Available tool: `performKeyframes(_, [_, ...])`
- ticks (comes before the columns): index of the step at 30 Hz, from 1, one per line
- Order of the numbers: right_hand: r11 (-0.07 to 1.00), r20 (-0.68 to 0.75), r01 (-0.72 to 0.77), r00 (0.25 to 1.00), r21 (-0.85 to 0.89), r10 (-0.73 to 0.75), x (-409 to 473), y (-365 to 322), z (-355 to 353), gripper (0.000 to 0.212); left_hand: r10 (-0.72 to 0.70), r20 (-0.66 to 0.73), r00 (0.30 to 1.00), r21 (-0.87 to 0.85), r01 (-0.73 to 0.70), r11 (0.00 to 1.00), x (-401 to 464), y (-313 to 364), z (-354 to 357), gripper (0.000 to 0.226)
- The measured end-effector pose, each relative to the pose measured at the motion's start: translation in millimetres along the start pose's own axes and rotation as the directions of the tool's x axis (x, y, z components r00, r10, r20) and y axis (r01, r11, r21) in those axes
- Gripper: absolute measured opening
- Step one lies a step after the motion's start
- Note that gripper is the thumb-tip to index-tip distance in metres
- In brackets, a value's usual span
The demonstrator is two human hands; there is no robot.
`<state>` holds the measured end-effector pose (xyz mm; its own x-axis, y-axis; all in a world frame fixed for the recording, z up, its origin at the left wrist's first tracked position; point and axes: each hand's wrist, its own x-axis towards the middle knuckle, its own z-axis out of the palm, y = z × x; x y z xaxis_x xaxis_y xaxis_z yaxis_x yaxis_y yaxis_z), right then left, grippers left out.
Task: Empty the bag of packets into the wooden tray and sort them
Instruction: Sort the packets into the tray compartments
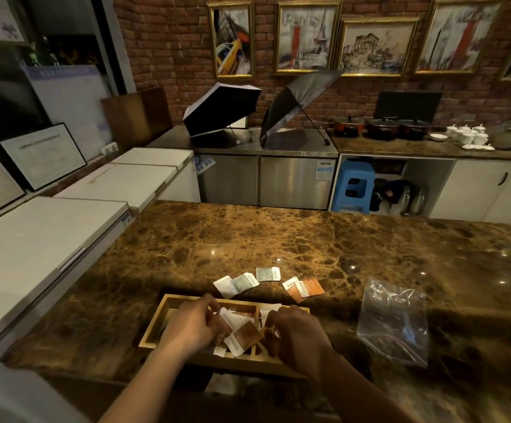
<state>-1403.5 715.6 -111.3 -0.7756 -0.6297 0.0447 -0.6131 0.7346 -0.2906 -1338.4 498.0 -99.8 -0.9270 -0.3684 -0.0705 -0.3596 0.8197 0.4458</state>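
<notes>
A wooden tray (pixel 168 306) with compartments stands at the near edge of the marble counter. Orange and white packets (pixel 243 337) lie heaped in its middle compartment. My left hand (pixel 191 326) is over the tray's left part, its fingers closed on orange packets. My right hand (pixel 297 334) is over the right part and pinches an orange packet. Behind the tray, three green-and-white packets (pixel 243 283) lie in a loose row on the counter. Two orange packets (pixel 304 289) lie to their right. The empty clear plastic bag (pixel 393 320) lies flat at the right.
The brown marble counter (pixel 278 239) stretches far behind the tray. White chest freezers (pixel 34 248) run along the left side. Across the aisle stand a steel cabinet with two open umbrellas (pixel 223 112), pots and white cups.
</notes>
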Motion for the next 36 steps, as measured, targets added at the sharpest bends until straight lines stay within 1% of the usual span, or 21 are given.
performKeyframes(3, [0.999, 0.028, 0.034, 0.999, 0.010, -0.034, 5.6, -12.7, -1.9, 0.036, 0.122, -0.069, 0.990, 0.092, -0.116, 0.989, -3.6, 4.4, -2.9, 0.027])
performKeyframes(5, [0.999, 0.059, 0.054, 0.997, 0.007, -0.055, 9.8, -20.4, -5.5, 0.041, 0.206, -0.078, 0.975, 0.127, -0.195, 0.973, -3.5, 5.9, -8.1, 0.029])
performKeyframes(6, [0.998, 0.068, 0.068, 0.995, -0.003, -0.068, 11.2, -23.1, -6.6, 0.042, 0.240, -0.061, 0.969, 0.144, -0.230, 0.963, -3.5, 5.3, -11.1, 0.031])
performKeyframes(7, [0.995, 0.078, 0.093, 0.993, -0.019, -0.091, 12.3, -25.0, -7.4, 0.041, 0.275, -0.022, 0.961, 0.158, -0.268, 0.950, -3.1, 4.1, -14.7, 0.032])
performKeyframes(9, [0.987, 0.128, 0.153, 0.981, -0.048, -0.146, 13.5, -26.0, -4.7, 0.036, 0.320, 0.106, 0.942, 0.189, -0.335, 0.923, -1.8, -0.1, -20.5, 0.038])
performKeyframes(11, [0.984, 0.165, 0.169, 0.973, -0.051, -0.159, 14.1, -26.5, 0.4, 0.032, 0.323, 0.228, 0.919, 0.261, -0.377, 0.889, -3.0, -3.4, -23.8, 0.047])
performKeyframes(13, [0.981, 0.167, 0.180, 0.972, -0.074, -0.166, 15.3, -25.5, 4.7, 0.031, 0.338, 0.270, 0.901, 0.329, -0.417, 0.847, -2.5, -7.5, -21.4, 0.052])
performKeyframes(16, [0.964, 0.168, 0.239, 0.962, -0.117, -0.217, 16.9, -25.6, 9.6, 0.036, 0.375, 0.258, 0.890, 0.367, -0.450, 0.814, -1.1, -13.1, -14.4, 0.052])
performKeyframes(20, [0.959, 0.162, 0.254, 0.959, -0.127, -0.232, 15.0, -28.4, 14.0, 0.043, 0.406, 0.226, 0.885, 0.391, -0.464, 0.795, -0.1, -16.8, -7.2, 0.052])
performKeyframes(22, [0.958, 0.190, 0.254, 0.955, -0.136, -0.226, 13.1, -30.4, 14.9, 0.047, 0.433, 0.204, 0.878, 0.417, -0.478, 0.773, -0.7, -14.8, -5.9, 0.045])
performKeyframes(24, [0.959, 0.189, 0.253, 0.955, -0.131, -0.226, 13.4, -31.3, 11.8, 0.046, 0.451, 0.194, 0.871, 0.450, -0.488, 0.748, -1.0, -11.8, -4.7, 0.036])
performKeyframes(26, [0.970, 0.142, 0.220, 0.969, -0.100, -0.205, 13.4, -30.8, 8.1, 0.042, 0.458, 0.201, 0.866, 0.454, -0.496, 0.740, -0.4, -9.5, -4.7, 0.031])
performKeyframes(28, [0.989, 0.044, 0.135, 0.990, -0.059, -0.132, 13.2, -20.5, 4.5, 0.038, 0.471, 0.179, 0.864, 0.428, -0.500, 0.753, 1.0, -8.3, -6.6, 0.029])
performKeyframes(30, [0.999, -0.076, 0.042, 0.996, 0.020, -0.040, 11.1, -3.5, 1.6, 0.033, 0.481, 0.128, 0.868, 0.380, -0.490, 0.784, 1.7, -5.1, -9.3, 0.033])
performKeyframes(31, [0.999, -0.102, 0.019, 0.995, 0.031, -0.016, 9.6, 5.9, 1.0, 0.032, 0.474, 0.102, 0.874, 0.354, -0.477, 0.804, 1.7, -2.5, -10.0, 0.035])
performKeyframes(33, [0.999, -0.047, 0.029, 0.998, -0.031, -0.031, 7.5, 20.9, 1.6, 0.031, 0.466, 0.069, 0.882, 0.308, -0.463, 0.831, 2.2, 6.7, -9.9, 0.038])
performKeyframes(34, [0.996, -0.005, 0.050, 0.999, -0.068, -0.050, 5.3, 24.7, 2.0, 0.032, 0.469, 0.075, 0.880, 0.296, -0.469, 0.832, 3.3, 12.9, -8.5, 0.038])
performKeyframes(36, [0.973, 0.026, 0.136, 0.991, -0.185, -0.134, 3.6, 29.8, 5.4, 0.034, 0.488, 0.118, 0.865, 0.284, -0.500, 0.818, 6.5, 24.8, -3.3, 0.041])
